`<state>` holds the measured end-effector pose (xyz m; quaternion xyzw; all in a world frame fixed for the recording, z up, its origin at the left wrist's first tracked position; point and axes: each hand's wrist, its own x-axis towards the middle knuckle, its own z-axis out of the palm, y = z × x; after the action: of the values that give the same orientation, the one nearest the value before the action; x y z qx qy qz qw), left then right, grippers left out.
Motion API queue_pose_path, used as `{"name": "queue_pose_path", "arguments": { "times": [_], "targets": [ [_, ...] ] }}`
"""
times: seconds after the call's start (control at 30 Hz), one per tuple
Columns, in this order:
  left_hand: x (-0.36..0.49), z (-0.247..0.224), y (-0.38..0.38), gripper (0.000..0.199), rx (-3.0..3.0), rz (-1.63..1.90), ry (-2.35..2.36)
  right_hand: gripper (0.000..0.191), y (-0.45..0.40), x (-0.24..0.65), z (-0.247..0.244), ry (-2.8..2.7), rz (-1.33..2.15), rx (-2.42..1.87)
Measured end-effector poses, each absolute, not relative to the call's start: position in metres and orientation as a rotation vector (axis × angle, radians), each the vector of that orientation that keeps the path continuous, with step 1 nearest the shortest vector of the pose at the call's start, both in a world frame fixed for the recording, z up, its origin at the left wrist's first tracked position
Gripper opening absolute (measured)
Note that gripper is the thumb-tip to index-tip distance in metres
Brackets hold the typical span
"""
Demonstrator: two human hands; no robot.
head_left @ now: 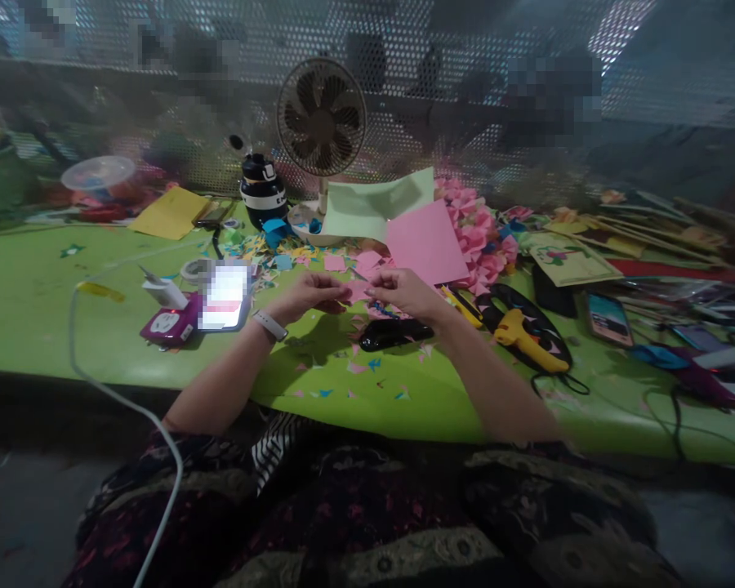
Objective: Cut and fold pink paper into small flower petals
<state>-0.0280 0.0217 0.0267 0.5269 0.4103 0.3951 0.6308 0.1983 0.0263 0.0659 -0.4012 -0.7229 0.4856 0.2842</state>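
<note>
Over the middle of the green table, a small pink paper piece (358,290) is pinched between both hands. My left hand (314,296) holds its left side, a white band round the wrist. The right side is gripped by my right hand (399,292). Just behind the hands lie small pink squares (335,263) and many cut scraps. A large pink sheet (427,242) overlaps a pale green sheet (376,206), beside a heap of folded pink paper (474,224). Below my right hand rests a black glossy object (393,334).
A fan (322,117) and a black-and-white bottle (262,192) stand at the back. Left are a lit phone (224,296), a purple socket block (170,324) and a white cable (122,398). Right are a yellow glue gun (527,339) and another phone (608,318).
</note>
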Motion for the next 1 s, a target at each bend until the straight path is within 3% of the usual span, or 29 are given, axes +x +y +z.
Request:
{"name": "queue_pose_path", "arguments": {
  "times": [0.3,0.47,0.63,1.0],
  "targets": [
    [-0.030,0.026,0.023,0.016,1.161,0.936,0.930,0.021,0.032,0.204,0.057,-1.874,1.317,-1.094],
    [-0.031,0.016,0.027,0.021,1.128,0.855,1.028,0.015,0.036,0.219,0.053,-1.810,1.178,-1.156],
    [-0.011,0.003,0.021,0.012,1.068,0.942,1.209,0.016,0.031,0.219,0.045,-1.882,1.031,-1.134],
    [0.012,0.001,-0.009,0.024,0.977,0.812,1.098,0.013,0.026,0.206,0.040,-1.969,0.813,-1.130]
  ]
}}
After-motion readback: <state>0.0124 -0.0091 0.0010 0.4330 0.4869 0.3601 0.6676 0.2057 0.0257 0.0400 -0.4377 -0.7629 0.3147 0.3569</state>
